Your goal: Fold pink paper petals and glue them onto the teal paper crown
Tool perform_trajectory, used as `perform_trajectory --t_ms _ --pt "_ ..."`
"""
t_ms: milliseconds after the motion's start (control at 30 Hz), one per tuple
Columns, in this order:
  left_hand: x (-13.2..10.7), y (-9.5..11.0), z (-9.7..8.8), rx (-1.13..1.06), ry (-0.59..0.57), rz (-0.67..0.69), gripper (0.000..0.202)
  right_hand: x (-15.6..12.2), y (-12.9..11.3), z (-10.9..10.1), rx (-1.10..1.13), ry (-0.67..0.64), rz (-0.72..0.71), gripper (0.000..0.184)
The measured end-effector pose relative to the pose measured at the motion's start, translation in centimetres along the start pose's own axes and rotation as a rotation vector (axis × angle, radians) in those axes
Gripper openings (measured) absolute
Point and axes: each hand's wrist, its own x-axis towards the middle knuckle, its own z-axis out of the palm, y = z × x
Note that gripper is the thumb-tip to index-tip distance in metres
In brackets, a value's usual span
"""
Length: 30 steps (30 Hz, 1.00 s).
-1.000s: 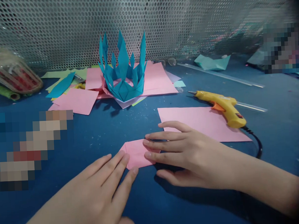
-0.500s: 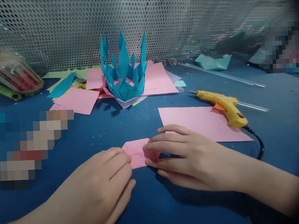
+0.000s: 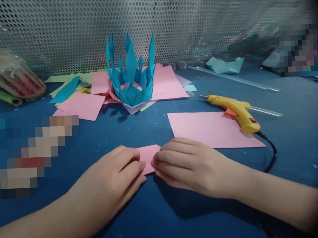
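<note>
A small folded piece of pink paper (image 3: 148, 157) lies on the blue table between my two hands. My left hand (image 3: 116, 177) grips its left end with curled fingers. On the other end, my right hand (image 3: 189, 166) has its fingers drawn together and pressed on the paper. Both hands cover parts of the paper, so its full outline is hidden. Just beyond my right hand lies a flat pink sheet (image 3: 196, 126). A yellow glue gun (image 3: 229, 107) with an orange trigger rests across that sheet's right side.
A blue folded-paper crown (image 3: 133, 93) stands on pink sheets (image 3: 170, 83) at the back. To its left are a blue paper leaf (image 3: 65, 90) and a clear jar (image 3: 17, 76). Clear glue sticks (image 3: 236, 78) and a teal folded paper (image 3: 225, 65) lie back right. A perforated metal panel (image 3: 170, 27) rises behind.
My right hand's fingers have closed together over the paper's right end. My left hand has shifted slightly right and further over the paper, so less of it shows.
</note>
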Motion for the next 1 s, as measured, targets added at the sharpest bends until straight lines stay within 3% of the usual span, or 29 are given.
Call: perform_trajectory --t_ms 167,400,733,1000 --pt "-0.2 -0.3 0.4 -0.100 0.064 -0.041 0.022 0.1 0.2 0.3 0.107 -0.025 0.119 0.029" --pt "0.6 0.1 -0.2 0.012 0.011 -0.002 0.032 0.1 0.1 -0.2 0.255 -0.128 0.263 0.027" --pt "0.4 -0.8 -0.2 -0.207 0.018 -0.279 0.017 0.2 -0.6 0.2 0.283 -0.084 0.499 0.018" --pt "0.2 -0.8 -0.4 -0.232 -0.065 -0.251 0.020 0.5 -1.1 0.6 0.232 -0.055 0.544 0.017"
